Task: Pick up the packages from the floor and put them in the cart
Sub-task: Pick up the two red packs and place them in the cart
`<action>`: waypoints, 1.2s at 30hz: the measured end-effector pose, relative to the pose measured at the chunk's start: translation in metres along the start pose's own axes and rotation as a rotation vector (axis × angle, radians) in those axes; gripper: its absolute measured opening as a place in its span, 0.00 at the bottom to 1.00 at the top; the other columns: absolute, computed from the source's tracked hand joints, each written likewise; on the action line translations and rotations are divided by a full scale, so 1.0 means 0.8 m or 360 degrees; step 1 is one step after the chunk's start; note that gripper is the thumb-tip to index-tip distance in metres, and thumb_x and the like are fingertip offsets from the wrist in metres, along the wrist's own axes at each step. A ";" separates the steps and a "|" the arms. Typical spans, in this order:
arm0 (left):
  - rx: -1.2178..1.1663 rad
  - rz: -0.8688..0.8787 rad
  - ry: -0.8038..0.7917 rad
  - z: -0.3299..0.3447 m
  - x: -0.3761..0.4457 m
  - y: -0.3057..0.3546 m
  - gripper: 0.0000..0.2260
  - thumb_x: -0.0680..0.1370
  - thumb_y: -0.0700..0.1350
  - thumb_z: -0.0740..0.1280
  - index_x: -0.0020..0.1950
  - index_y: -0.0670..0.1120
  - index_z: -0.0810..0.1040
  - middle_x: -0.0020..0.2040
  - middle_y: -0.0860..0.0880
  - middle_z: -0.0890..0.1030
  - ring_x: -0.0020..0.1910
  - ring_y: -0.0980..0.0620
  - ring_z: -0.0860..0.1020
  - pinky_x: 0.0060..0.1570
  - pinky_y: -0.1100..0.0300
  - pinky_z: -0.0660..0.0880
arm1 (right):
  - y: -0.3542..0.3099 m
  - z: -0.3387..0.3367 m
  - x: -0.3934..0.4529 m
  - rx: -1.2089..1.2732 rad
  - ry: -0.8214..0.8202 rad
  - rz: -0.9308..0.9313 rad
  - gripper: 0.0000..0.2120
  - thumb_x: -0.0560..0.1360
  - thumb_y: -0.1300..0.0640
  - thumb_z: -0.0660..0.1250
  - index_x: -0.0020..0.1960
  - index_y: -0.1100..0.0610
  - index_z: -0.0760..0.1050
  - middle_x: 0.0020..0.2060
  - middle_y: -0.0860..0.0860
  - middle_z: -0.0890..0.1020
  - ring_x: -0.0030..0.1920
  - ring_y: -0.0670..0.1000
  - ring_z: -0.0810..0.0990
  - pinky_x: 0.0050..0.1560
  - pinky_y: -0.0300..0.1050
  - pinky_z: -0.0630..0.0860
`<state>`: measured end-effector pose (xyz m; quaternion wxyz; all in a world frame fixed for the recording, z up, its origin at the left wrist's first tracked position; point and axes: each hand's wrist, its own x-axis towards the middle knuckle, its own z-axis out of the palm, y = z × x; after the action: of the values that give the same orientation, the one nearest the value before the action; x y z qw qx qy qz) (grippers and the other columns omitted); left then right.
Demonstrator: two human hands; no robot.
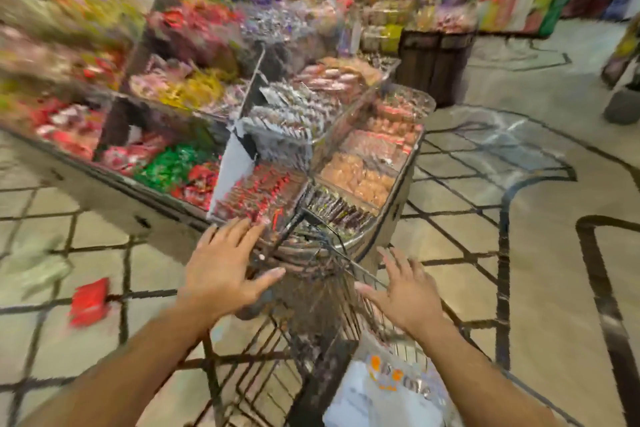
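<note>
The picture is blurred by motion. A wire shopping cart (322, 319) stands right in front of me, and a white package with orange print (388, 388) lies inside it at the lower right. My left hand (225, 270) hovers over the cart's front left with fingers spread and holds nothing. My right hand (405, 291) is spread above the cart's right rim, also holding nothing. On the tiled floor to the left lies a red package (89, 302). A pale greenish package (38, 263) lies further left, too smeared to make out well.
A long display stand (388, 218) with bins of wrapped sweets runs from the left to just beyond the cart. A dark wooden crate (433, 62) stands behind it. Shelves of goods line the back. Patterned floor tiles stretch to the right.
</note>
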<state>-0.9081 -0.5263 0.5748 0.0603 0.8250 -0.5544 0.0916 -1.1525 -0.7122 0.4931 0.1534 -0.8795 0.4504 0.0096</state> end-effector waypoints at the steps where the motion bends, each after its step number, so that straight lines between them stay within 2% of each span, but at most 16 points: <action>1: 0.0027 -0.0104 0.0062 -0.025 -0.014 -0.025 0.42 0.74 0.76 0.54 0.71 0.46 0.80 0.68 0.43 0.82 0.68 0.41 0.79 0.68 0.40 0.74 | -0.025 -0.017 0.004 -0.0024 0.0032 -0.0079 0.63 0.56 0.13 0.24 0.85 0.40 0.43 0.85 0.47 0.55 0.82 0.59 0.58 0.77 0.61 0.65; 5: 0.0163 -0.0463 0.0255 -0.103 -0.083 -0.137 0.41 0.74 0.76 0.54 0.71 0.47 0.79 0.67 0.44 0.82 0.66 0.42 0.79 0.67 0.42 0.74 | -0.153 -0.075 0.008 -0.0110 0.0126 -0.0414 0.56 0.61 0.13 0.33 0.85 0.38 0.45 0.85 0.46 0.56 0.82 0.58 0.59 0.76 0.58 0.68; 6: 0.0193 -0.0526 0.0276 -0.118 -0.105 -0.166 0.41 0.74 0.76 0.53 0.70 0.46 0.80 0.65 0.44 0.83 0.64 0.41 0.80 0.64 0.43 0.76 | -0.190 -0.085 0.007 -0.0111 0.0160 -0.0507 0.57 0.62 0.13 0.34 0.85 0.38 0.46 0.84 0.46 0.57 0.82 0.58 0.60 0.76 0.58 0.69; 9: 0.0203 -0.0721 0.0362 -0.160 -0.175 -0.241 0.38 0.74 0.72 0.56 0.67 0.44 0.82 0.61 0.43 0.85 0.59 0.39 0.82 0.57 0.43 0.79 | -0.306 -0.101 0.002 -0.0078 0.0252 -0.0776 0.63 0.59 0.14 0.28 0.85 0.44 0.55 0.82 0.49 0.64 0.79 0.58 0.65 0.74 0.56 0.71; 13: 0.0232 -0.0916 0.0518 -0.196 -0.274 -0.346 0.33 0.73 0.67 0.61 0.65 0.44 0.82 0.58 0.44 0.85 0.57 0.39 0.83 0.55 0.43 0.79 | -0.476 -0.094 -0.016 -0.0014 0.0370 -0.1141 0.55 0.68 0.16 0.36 0.82 0.49 0.64 0.77 0.51 0.72 0.75 0.58 0.71 0.68 0.57 0.76; 16: 0.0284 -0.1076 0.0597 -0.226 -0.342 -0.425 0.33 0.74 0.67 0.60 0.68 0.46 0.81 0.61 0.44 0.85 0.59 0.39 0.83 0.58 0.40 0.78 | -0.608 -0.086 -0.038 -0.0011 0.0452 -0.1337 0.55 0.68 0.16 0.36 0.81 0.48 0.66 0.76 0.50 0.73 0.75 0.58 0.72 0.67 0.57 0.77; 18: 0.0313 -0.1152 0.0683 -0.250 -0.380 -0.470 0.32 0.75 0.66 0.61 0.70 0.46 0.79 0.61 0.43 0.84 0.58 0.39 0.83 0.57 0.41 0.78 | -0.689 -0.081 -0.057 0.0078 0.0492 -0.1429 0.48 0.71 0.19 0.46 0.78 0.48 0.70 0.73 0.50 0.76 0.73 0.58 0.74 0.64 0.56 0.77; 20: 0.0301 -0.1244 0.0741 -0.276 -0.409 -0.510 0.30 0.77 0.64 0.64 0.73 0.47 0.77 0.63 0.44 0.83 0.59 0.40 0.82 0.58 0.44 0.78 | -0.762 -0.074 -0.080 0.0204 0.0590 -0.1544 0.37 0.77 0.28 0.57 0.74 0.51 0.75 0.68 0.52 0.81 0.68 0.59 0.79 0.59 0.54 0.79; 22: 0.0330 -0.1315 0.0805 -0.291 -0.432 -0.549 0.29 0.77 0.63 0.65 0.72 0.46 0.78 0.63 0.44 0.83 0.60 0.40 0.81 0.58 0.45 0.77 | -0.828 -0.069 -0.101 0.0262 0.0633 -0.1637 0.31 0.79 0.34 0.64 0.75 0.52 0.74 0.66 0.53 0.81 0.67 0.59 0.80 0.59 0.54 0.79; 26: 0.0316 -0.1298 0.0803 -0.305 -0.466 -0.624 0.29 0.75 0.63 0.62 0.68 0.45 0.81 0.61 0.43 0.84 0.57 0.40 0.82 0.55 0.46 0.78 | -0.942 -0.064 -0.128 0.0274 0.0580 -0.1749 0.32 0.80 0.37 0.66 0.78 0.52 0.71 0.73 0.52 0.77 0.73 0.56 0.73 0.69 0.54 0.73; 29: 0.0353 -0.1361 0.0728 -0.309 -0.477 -0.674 0.27 0.76 0.61 0.64 0.70 0.48 0.79 0.64 0.46 0.83 0.62 0.43 0.81 0.60 0.45 0.77 | -1.009 -0.042 -0.123 0.0302 0.0567 -0.1841 0.32 0.80 0.36 0.65 0.78 0.53 0.71 0.72 0.53 0.77 0.72 0.58 0.74 0.67 0.54 0.73; 33: 0.0312 -0.1420 0.0718 -0.296 -0.468 -0.749 0.23 0.78 0.57 0.71 0.71 0.49 0.79 0.64 0.47 0.83 0.63 0.44 0.80 0.61 0.45 0.76 | -1.094 0.002 -0.079 0.0283 0.0494 -0.1905 0.33 0.80 0.35 0.64 0.80 0.49 0.68 0.73 0.50 0.76 0.72 0.55 0.74 0.66 0.52 0.73; 36: 0.0307 -0.1416 0.0653 -0.275 -0.446 -0.816 0.24 0.77 0.57 0.72 0.71 0.50 0.79 0.65 0.48 0.82 0.64 0.45 0.79 0.62 0.46 0.75 | -1.155 0.043 -0.028 0.0321 0.0500 -0.1929 0.33 0.79 0.33 0.64 0.79 0.49 0.70 0.70 0.50 0.79 0.69 0.54 0.77 0.62 0.51 0.76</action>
<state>-0.4539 0.0871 0.7133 0.1248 0.9483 -0.1143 0.2684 -0.4272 -0.1793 0.7050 0.1457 -0.9505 -0.1117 -0.2505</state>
